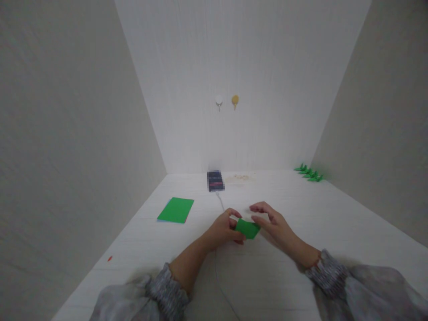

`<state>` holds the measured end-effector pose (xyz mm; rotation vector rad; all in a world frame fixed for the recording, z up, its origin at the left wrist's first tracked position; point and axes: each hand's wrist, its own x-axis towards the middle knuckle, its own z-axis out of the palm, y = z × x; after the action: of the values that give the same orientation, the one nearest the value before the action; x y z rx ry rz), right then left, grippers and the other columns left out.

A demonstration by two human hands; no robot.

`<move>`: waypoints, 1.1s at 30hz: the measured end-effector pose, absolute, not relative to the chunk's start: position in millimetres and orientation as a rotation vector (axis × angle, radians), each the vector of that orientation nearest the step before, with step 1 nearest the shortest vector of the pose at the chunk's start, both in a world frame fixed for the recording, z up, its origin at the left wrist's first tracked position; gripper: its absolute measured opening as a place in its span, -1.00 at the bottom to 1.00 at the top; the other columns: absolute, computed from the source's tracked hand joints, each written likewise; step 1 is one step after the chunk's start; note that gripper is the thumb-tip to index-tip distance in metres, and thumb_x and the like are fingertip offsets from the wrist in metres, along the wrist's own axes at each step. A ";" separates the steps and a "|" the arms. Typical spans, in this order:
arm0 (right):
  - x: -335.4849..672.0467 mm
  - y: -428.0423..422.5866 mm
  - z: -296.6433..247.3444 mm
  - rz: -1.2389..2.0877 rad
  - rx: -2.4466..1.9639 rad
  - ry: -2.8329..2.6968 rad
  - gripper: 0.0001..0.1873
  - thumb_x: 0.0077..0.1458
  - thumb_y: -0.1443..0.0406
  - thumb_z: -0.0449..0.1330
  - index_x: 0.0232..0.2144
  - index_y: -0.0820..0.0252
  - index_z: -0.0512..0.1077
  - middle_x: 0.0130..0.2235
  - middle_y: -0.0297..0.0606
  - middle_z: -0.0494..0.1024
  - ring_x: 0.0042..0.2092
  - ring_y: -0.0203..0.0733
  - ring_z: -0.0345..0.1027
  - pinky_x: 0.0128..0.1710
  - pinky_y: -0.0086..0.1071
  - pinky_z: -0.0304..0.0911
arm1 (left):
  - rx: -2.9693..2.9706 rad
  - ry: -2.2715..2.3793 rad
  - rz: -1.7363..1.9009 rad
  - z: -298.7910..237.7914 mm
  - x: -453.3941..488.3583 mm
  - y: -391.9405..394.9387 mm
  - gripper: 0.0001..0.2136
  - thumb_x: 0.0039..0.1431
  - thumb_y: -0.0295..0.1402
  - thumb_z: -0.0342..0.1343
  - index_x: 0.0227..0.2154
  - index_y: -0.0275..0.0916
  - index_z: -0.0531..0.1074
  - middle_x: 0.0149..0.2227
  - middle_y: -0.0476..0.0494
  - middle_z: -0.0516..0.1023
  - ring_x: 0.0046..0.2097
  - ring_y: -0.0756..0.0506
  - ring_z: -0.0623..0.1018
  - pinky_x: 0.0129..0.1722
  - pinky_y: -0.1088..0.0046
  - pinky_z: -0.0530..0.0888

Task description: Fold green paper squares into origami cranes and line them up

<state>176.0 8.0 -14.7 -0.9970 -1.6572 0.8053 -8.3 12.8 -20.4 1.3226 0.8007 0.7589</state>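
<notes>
A small folded piece of green paper point(248, 228) is pinched in my left hand point(224, 229), its thumb lying along the near left edge and fingers behind it. Just right of the paper is my right hand point(271, 221), with thumb and index finger apart. Its thumb tip is close to the paper's upper right edge; whether they touch I cannot tell. A stack of square paper point(176, 210), green on top with blue and red edges peeking out, lies to the left. Several folded green paper figures point(309, 173) stand in a row at the far right.
Near the back wall lies a dark, blurred phone-like device point(215, 181), with a white cable point(218, 272) running toward me beneath my hands. A small red scrap point(110, 258) is at the left. Two hooks, one white point(219, 100) and one yellow point(235, 100), hang on the wall.
</notes>
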 end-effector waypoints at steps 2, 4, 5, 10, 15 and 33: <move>174.0 6.8 -17.0 0.928 -1.013 -1.793 -0.75 -0.16 0.23 0.20 -0.35 0.18 0.41 -0.36 -0.26 0.45 -0.28 -0.19 0.28 -0.29 -0.38 0.17 | 1.354 0.793 0.738 -22.7 -6.0 13.6 -0.55 -0.32 -0.53 0.21 -0.33 -0.24 0.13 -0.61 0.05 0.45 -0.62 0.03 0.43 -0.58 0.51 0.37; 171.3 6.7 -21.1 1.102 -1.052 -1.817 -0.81 -0.13 0.22 0.18 -0.44 0.23 0.42 -0.46 -0.29 0.45 -0.41 -0.25 0.29 -0.41 -0.40 0.17 | 1.371 0.816 0.778 -23.6 -5.1 14.5 -0.58 -0.31 -0.53 0.20 -0.34 -0.25 0.15 -0.62 0.06 0.44 -0.62 0.04 0.42 -0.58 0.54 0.35; 170.0 7.1 -23.4 1.160 -1.056 -1.768 -0.82 -0.14 0.21 0.18 -0.49 0.24 0.40 -0.50 -0.31 0.44 -0.45 -0.28 0.28 -0.45 -0.42 0.15 | 1.372 0.831 0.822 -23.7 -5.1 15.2 -0.59 -0.31 -0.52 0.21 -0.35 -0.26 0.16 -0.62 0.05 0.44 -0.61 0.04 0.42 -0.58 0.55 0.34; 166.9 10.2 -32.5 1.339 -1.014 -1.555 -0.73 -0.21 0.16 0.23 -0.59 0.25 0.30 -0.61 -0.40 0.36 -0.59 -0.39 0.16 -0.61 -0.50 0.01 | 1.288 0.852 1.051 -20.9 -4.3 19.3 -0.58 -0.32 -0.43 0.26 -0.34 -0.26 0.20 -0.63 0.10 0.39 -0.58 0.05 0.42 -0.51 0.54 0.34; 165.8 8.8 -34.6 1.316 -1.031 -1.481 -0.73 -0.25 0.16 0.26 -0.53 0.21 0.33 -0.60 -0.39 0.38 -0.57 -0.34 0.21 -0.61 -0.48 0.07 | 1.290 0.879 1.121 -14.2 -0.7 18.0 -0.61 -0.31 -0.38 0.27 -0.34 -0.28 0.27 -0.61 0.10 0.39 -0.58 0.10 0.37 -0.53 0.60 0.28; 160.9 2.1 -15.0 1.186 -0.926 -1.690 -0.74 0.00 0.26 0.06 -0.23 0.11 0.42 -0.32 -0.31 0.50 -0.24 -0.20 0.34 -0.23 -0.36 0.21 | 1.134 0.955 1.030 0.5 -0.1 11.5 -0.77 -0.12 -0.26 0.13 -0.47 -0.37 0.42 -0.52 -0.13 0.51 -0.48 -0.01 0.50 -0.48 0.50 0.44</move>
<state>160.9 2.1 -15.0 -0.9264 -1.6896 1.1857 -0.1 11.5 0.5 1.1338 0.9550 1.0300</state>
